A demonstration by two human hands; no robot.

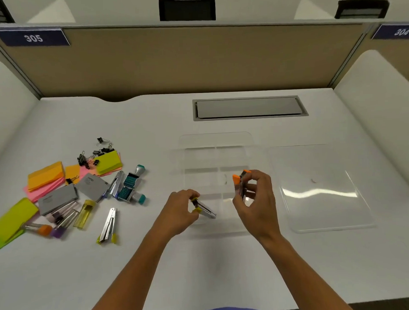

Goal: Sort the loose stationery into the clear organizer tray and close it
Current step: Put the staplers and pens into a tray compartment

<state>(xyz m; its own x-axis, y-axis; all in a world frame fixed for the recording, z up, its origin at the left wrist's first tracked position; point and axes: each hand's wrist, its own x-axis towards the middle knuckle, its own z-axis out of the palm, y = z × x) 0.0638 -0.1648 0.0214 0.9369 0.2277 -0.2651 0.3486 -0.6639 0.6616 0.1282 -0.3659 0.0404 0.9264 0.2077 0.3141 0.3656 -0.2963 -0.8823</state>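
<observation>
The clear organizer tray (215,140) lies open on the white worktop (203,271), its compartments bare as far as can be seen, and both hands hover over its near end. The left hand (181,210) pinches a yellow-tipped metal stapler (204,209) between thumb and fingertips, holding it low over the tray's near-left corner with the metal end pointing into the tray. The right hand (256,199) pinches an orange-tipped stapler (240,183) upright above the tray's near-right compartments, orange ends uppermost. The clear lid (320,188) lies flat just to the right of the tray.

Well to the left of the tray sits the loose pile: sticky note pads (45,175) in orange, pink and green, black binder clips (99,151), two grey staple boxes (57,198), teal staple blocks (128,185), capped tubes (62,217), a yellow clear case (85,213) and another yellow-tipped stapler (108,224) nearest the tray.

Print on the grey boxes is too blurred to read. On the partition beyond the tray, a dark blue plate (32,38) reads "305"; a second plate (397,31) to the right seems to read "304".
</observation>
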